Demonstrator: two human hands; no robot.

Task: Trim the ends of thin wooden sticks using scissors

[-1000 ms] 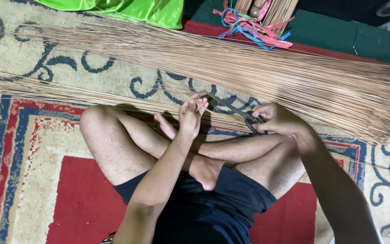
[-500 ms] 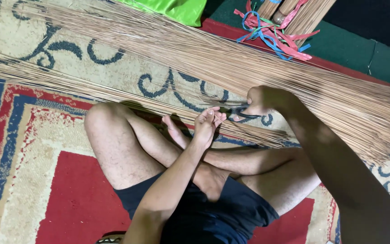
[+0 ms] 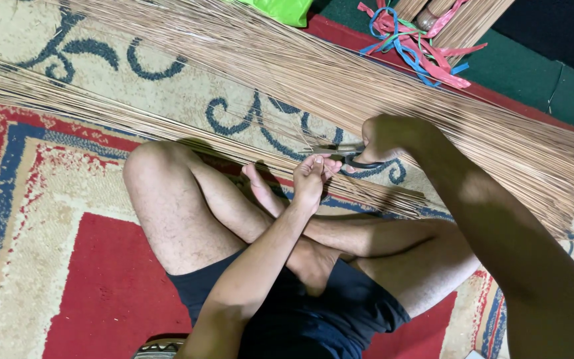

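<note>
I sit cross-legged on a patterned rug. My left hand is raised over my shin, its fingers pinched on a few thin tan sticks from the narrow bundle that runs across in front of my legs. My right hand is just right of it, closed around black-handled scissors, whose blades point left toward the left hand's fingertips. A much wider spread of the same long sticks lies beyond both hands.
The red, cream and blue rug lies under everything. A bright green bag sits at the top edge. Pink and blue plastic strips bind tied stick bundles at the top right, beside a dark green mat.
My right hand has moved up from beside my knee to the stick bundle, with the scissors now showing next to my left hand. The left hand stays raised over my shin.
</note>
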